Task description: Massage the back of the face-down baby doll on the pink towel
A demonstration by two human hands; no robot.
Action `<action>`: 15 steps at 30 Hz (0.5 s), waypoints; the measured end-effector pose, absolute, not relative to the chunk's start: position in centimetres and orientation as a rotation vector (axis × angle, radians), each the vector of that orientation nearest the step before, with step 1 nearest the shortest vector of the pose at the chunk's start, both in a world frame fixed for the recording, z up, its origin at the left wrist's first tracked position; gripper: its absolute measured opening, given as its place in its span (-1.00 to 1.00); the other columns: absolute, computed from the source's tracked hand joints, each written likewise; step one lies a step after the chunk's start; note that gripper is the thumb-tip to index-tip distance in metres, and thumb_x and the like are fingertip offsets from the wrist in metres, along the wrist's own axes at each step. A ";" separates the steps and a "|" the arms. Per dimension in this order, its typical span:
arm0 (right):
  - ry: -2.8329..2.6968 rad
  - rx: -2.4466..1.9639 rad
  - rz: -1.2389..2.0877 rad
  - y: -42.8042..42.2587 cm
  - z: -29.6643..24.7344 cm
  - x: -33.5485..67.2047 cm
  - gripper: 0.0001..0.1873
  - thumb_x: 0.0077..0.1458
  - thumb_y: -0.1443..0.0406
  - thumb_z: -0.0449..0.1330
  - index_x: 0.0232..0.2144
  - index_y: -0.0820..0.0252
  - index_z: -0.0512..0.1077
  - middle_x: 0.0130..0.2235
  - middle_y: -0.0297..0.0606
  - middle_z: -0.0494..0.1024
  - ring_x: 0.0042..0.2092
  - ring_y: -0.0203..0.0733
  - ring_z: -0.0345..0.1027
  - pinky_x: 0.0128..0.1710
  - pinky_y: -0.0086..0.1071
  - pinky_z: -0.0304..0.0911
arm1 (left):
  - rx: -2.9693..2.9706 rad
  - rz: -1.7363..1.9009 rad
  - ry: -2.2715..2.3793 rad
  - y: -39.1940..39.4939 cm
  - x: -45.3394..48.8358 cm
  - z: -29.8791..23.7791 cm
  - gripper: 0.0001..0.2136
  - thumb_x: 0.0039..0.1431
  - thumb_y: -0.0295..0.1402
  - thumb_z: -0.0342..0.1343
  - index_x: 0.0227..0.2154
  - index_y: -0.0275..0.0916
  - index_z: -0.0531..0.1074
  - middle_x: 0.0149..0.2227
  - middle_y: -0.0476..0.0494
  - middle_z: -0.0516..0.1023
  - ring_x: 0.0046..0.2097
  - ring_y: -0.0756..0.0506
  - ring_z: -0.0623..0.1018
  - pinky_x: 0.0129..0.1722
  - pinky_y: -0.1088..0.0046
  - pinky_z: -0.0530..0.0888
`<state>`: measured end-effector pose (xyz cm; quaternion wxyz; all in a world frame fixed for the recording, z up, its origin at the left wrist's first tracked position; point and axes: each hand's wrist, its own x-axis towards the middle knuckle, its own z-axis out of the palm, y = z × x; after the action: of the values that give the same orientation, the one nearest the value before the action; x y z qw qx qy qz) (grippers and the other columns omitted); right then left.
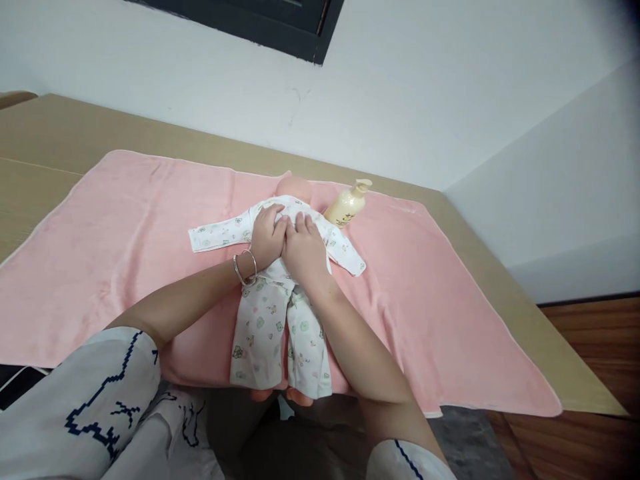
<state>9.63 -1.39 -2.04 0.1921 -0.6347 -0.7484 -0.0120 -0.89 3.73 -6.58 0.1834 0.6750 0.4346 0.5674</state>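
A baby doll point(294, 189) in a white printed top and trousers lies on a pink blanket point(165, 193), its head away from me and its feet at the near edge. My left hand point(267, 235) rests on the doll's chest with its fingers extended. Right beside it, touching, my right hand point(305, 252) lies flat on the chest too. The doll's sleeves point(220, 235) spread out to both sides. Part of its torso is hidden under my hands. A silver bangle point(245, 268) circles my left wrist.
A cream pump bottle point(346, 205) stands on the blanket, just right of the doll's shoulder. The wooden table point(200, 143) reaches back to a white wall point(400, 100), with a dark frame point(280, 30) above. Wooden flooring point(600, 347) shows at the right.
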 end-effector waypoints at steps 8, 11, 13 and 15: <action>-2.302 -1.431 0.295 2.3 -2.1 14.3 -0.52 0.35 0.09 -0.02 0.25 -0.09 0.32 0.44 -0.33 0.05 0.49 0.07 -0.31 0.40 0.26 -0.30 | 1.824 1.598 1.183 3.8 -0.7 -6.9 -0.65 0.33 -0.32 -0.07 0.14 -0.21 0.23 0.12 -0.31 0.49 0.20 -0.21 0.48 0.23 0.08 0.37; -2.151 -1.617 0.281 2.2 -2.1 14.1 -0.39 0.38 0.04 -0.10 0.36 0.11 0.13 0.45 -0.12 -0.01 0.48 0.12 -0.25 0.40 0.20 -0.21 | 1.825 1.614 1.198 3.8 -0.7 -6.8 -0.63 0.31 -0.32 -0.06 0.16 -0.19 0.19 0.10 -0.30 0.50 0.19 -0.21 0.48 0.27 0.05 0.32; -2.037 -1.858 0.226 0.9 -1.8 12.7 -0.28 0.37 0.04 -0.10 0.39 0.40 0.03 0.43 0.17 -0.04 0.46 0.23 -0.18 0.38 0.16 -0.13 | 1.827 1.616 1.203 3.7 -0.7 -6.7 -0.61 0.31 -0.31 -0.07 0.17 -0.18 0.17 0.10 -0.29 0.50 0.20 -0.22 0.47 0.30 0.02 0.27; -1.953 -2.056 0.142 -0.8 -1.3 10.8 -0.22 0.36 0.07 -0.07 0.36 0.64 -0.02 0.38 0.41 0.00 0.42 0.34 -0.08 0.36 0.14 -0.07 | 1.817 1.613 1.201 3.7 -0.7 -6.7 -0.61 0.31 -0.29 -0.08 0.17 -0.18 0.18 0.11 -0.29 0.49 0.21 -0.22 0.46 0.32 0.01 0.24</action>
<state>10.80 -0.81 -1.35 0.1507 -0.7159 -0.6800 0.0495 -0.74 3.73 -6.70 0.2140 0.6548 0.4328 0.5815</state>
